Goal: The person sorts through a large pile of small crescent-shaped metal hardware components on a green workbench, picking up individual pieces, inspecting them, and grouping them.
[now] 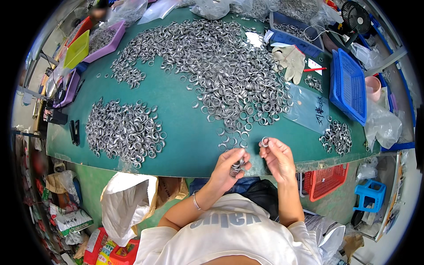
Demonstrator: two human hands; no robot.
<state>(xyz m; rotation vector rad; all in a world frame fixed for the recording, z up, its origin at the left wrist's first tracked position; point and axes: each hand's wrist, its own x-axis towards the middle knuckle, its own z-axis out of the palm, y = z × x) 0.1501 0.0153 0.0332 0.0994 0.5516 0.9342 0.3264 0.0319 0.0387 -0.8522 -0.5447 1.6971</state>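
Observation:
My left hand [230, 168] is closed round several grey metal rings [236, 168] at the table's front edge. Just to its right, my right hand [278, 158] pinches a single metal ring [264, 142] between thumb and fingers, held up off the table. Beyond my hands spreads a large heap of metal rings [221, 62], with a few loose rings [235, 138] trailing from it toward my left hand. Another pile of rings [126, 130] lies to the left, and a smaller ring pile [336, 138] sits at the right edge.
The green tabletop [181, 145] carries a stapler [74, 132] at left, and a plastic bag [308, 108], glove [289, 62] and red pen [315, 69] at right. Blue baskets [349, 86] stand on the right edge. Below are an open white sack [128, 203] and a red basket [326, 182].

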